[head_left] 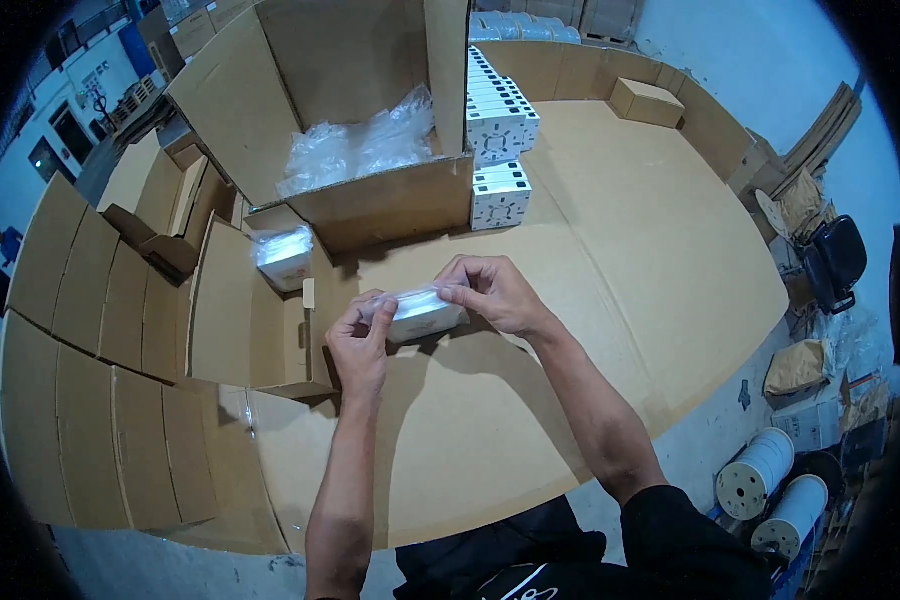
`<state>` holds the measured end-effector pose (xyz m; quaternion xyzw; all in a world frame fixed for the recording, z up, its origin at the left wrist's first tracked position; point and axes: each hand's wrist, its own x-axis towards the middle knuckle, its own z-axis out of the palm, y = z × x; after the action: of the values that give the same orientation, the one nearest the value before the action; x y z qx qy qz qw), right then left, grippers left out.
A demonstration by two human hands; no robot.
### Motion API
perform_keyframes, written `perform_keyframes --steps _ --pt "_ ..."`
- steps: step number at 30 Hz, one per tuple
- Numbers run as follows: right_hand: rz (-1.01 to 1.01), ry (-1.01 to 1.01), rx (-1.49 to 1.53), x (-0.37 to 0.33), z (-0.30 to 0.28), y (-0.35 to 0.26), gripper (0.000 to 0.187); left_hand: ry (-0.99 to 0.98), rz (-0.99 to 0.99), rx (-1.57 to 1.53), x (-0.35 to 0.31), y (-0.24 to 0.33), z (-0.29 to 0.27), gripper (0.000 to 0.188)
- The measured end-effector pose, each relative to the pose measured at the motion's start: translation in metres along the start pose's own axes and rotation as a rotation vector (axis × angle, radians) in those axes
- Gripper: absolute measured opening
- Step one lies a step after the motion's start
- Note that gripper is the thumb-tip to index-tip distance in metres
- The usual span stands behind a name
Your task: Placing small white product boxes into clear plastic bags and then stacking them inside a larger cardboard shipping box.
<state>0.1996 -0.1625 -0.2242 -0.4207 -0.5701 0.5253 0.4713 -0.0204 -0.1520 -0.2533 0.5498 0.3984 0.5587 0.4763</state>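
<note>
Table (pixel 620 260) fills most of the frame, cardboard-topped, with a raised rim at upper right that probably stops things sliding off. Big open carton (pixel 385 208) at upper centre, flaps up, so the clear plastic bags (pixel 365 148) piled in it look easy to grab from the person's side. Closed brown cartons (pixel 85 430) at left, packed flat side to flat side, likely to save room.

Smaller open carton (pixel 235 325) left of centre, right next to the left hand; reads as placed for a short reach. One plastic-wrapped white pack (pixel 285 258) sits at its upper end. White boxes (pixel 500 195) stacked just right of the big carton, squared up, same faces showing.

Left hand (pixel 358 340): partly closed, thumb on top of the small wrapped white box (pixel 426 316) at frame centre. Right hand (pixel 495 295): thumb and fingers pinched at its right end. Two-end grip probably keeps box and film steady.

Markings: dark graphics on the stacked white boxes, faint print on the held one, too small to make out. White lettering on the dark clothing (pixel 530 570) at bottom, cut off.
</note>
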Motion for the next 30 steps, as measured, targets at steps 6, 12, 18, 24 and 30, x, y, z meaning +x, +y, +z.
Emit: perform_keyframes --steps 6,12,18,24,30 --pt "-0.069 0.075 0.147 0.002 0.008 0.01 0.019 0.15 -0.072 -0.208 -0.001 -0.01 0.006 0.023" --pt "-0.211 0.164 0.262 0.001 0.011 -0.006 0.015 0.121 -0.109 -0.217 -0.001 -0.007 0.008 0.02" --pt "-0.215 -0.168 0.007 -0.002 -0.015 0.0 0.027 0.147 -0.123 -0.221 0.0 -0.004 0.009 0.023" --pt "-0.034 -0.081 -0.217 -0.004 -0.005 -0.012 0.032 0.162 -0.058 -0.181 -0.002 0.003 0.013 0.023" --pt "-0.031 -0.076 -0.299 -0.003 -0.007 -0.006 0.036 0.217 0.339 0.211 -0.005 0.018 0.017 0.026"
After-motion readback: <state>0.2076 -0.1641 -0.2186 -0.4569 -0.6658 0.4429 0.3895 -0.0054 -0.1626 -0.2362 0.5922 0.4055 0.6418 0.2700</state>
